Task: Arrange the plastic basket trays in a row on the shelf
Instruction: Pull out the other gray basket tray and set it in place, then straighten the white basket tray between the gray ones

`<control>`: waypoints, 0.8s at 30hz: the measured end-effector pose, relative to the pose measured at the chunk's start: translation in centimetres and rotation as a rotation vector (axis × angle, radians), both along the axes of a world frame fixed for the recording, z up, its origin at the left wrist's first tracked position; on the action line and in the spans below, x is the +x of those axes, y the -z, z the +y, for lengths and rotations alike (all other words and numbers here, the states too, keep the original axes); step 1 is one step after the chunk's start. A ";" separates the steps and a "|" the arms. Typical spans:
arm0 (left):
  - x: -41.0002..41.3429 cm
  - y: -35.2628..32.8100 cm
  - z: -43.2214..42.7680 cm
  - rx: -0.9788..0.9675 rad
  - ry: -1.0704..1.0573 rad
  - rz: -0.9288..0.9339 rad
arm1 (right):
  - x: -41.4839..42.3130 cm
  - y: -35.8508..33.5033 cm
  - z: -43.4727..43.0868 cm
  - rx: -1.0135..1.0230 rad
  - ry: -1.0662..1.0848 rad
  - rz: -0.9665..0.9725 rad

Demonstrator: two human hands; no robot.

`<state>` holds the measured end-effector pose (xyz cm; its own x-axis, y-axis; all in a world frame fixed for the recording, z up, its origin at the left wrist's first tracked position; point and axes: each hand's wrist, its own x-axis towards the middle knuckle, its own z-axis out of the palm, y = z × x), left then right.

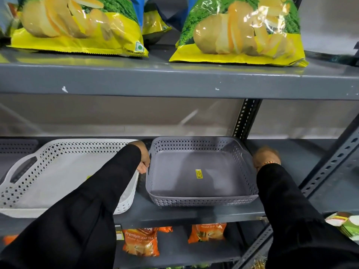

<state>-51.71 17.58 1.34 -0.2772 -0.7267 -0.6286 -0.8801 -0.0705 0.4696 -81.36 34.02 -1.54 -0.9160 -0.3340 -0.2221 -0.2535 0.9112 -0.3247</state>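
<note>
A grey plastic basket tray (194, 171) with a yellow sticker inside rests on the middle shelf (174, 212). My left hand (143, 158) grips its left rim, in the gap beside a white basket tray (58, 171). My right hand (266, 156), slightly blurred, holds the grey tray's right rim. Both arms wear black sleeves. Another grey tray (17, 146) shows partly at the far left behind the white one.
Yellow chip bags (77, 26) lie on the shelf above. Orange tea packets (140, 243) sit on the shelf below. A perforated metal upright (244, 119) stands behind the grey tray, and a slanted brace (330, 166) runs at the right. Green packets (345, 224) lie at the right edge.
</note>
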 end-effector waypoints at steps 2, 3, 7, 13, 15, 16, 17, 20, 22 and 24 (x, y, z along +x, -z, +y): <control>0.2 0.5 -0.6 -0.001 0.024 0.011 | 0.0 0.1 -0.2 0.051 -0.047 0.046; 0.2 0.5 -0.8 0.031 0.036 0.015 | 0.7 -0.1 0.1 0.052 -0.040 0.063; 1.7 0.4 -2.2 -0.105 0.053 0.109 | 5.5 -0.5 -0.9 -0.099 0.043 0.141; 9.1 0.0 -7.5 -0.710 0.037 -0.003 | 20.1 -1.3 -9.0 -0.326 -0.340 0.156; 13.8 0.2 -10.0 -0.819 0.028 -0.121 | 24.9 -0.2 -12.1 -0.345 -0.482 0.069; 16.8 0.4 -11.3 -0.841 0.006 -0.171 | 27.0 0.4 -13.4 -0.328 -0.501 0.023; 19.5 0.7 -12.4 -0.840 -0.021 -0.223 | 28.3 0.8 -14.2 -0.310 -0.476 -0.008; 26.9 1.1 -15.0 -0.684 -0.044 -0.414 | 29.9 1.8 -15.5 -0.300 -0.354 0.011; 30.2 0.9 -15.8 -0.503 -0.001 -0.432 | 30.0 2.1 -15.7 -0.279 -0.297 0.071; 32.0 0.8 -16.1 -0.304 -0.024 -0.302 | 30.1 2.1 -15.9 -0.246 -0.245 0.082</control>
